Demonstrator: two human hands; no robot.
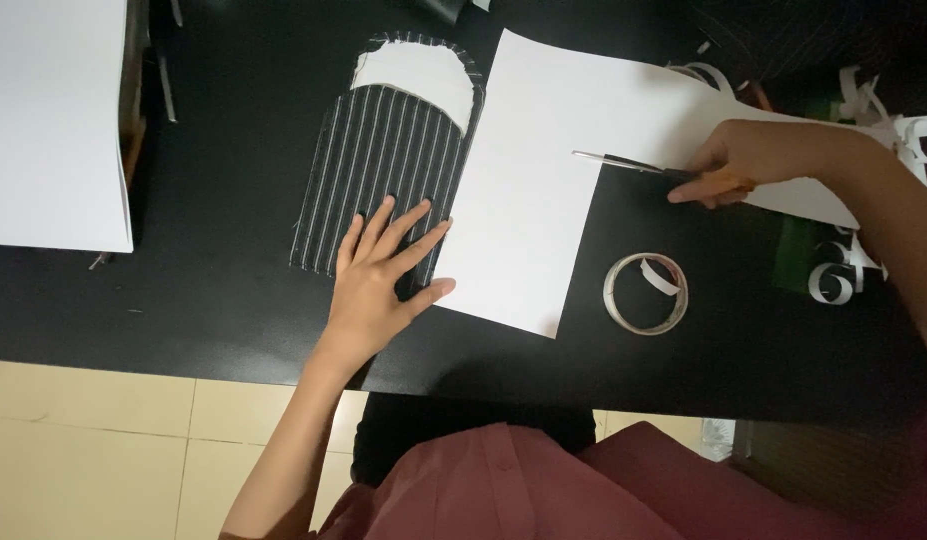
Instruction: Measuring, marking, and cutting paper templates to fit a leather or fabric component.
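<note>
head view, looking down: the right hand (728,165) grips orange-handled scissors (648,168), fingers closed through the handles, blades nearly together with their tips inside a large white paper sheet (543,180). a cut already runs in from the sheet's right side, with a straight notch along the lower edge, so the cutting looks partly done; most of the sheet is uncut (i can't tell what outline is being followed). the left hand (383,270) lies flat with fingers spread, pressing on a black pinstriped fabric piece (378,175) and touching the sheet's left edge. a rounded white paper pattern (418,75) sits on the fabric's far end. curled paper strips (883,110) lie near the right forearm, judged to be offcuts. a tape roll (645,293) sits just below the scissors, apart from the sheet. all rests on a black table (213,290); a second white sheet (53,120) lies at the left. beyond the table's near edge is a pale tiled floor (103,450), dimly lit.
</note>
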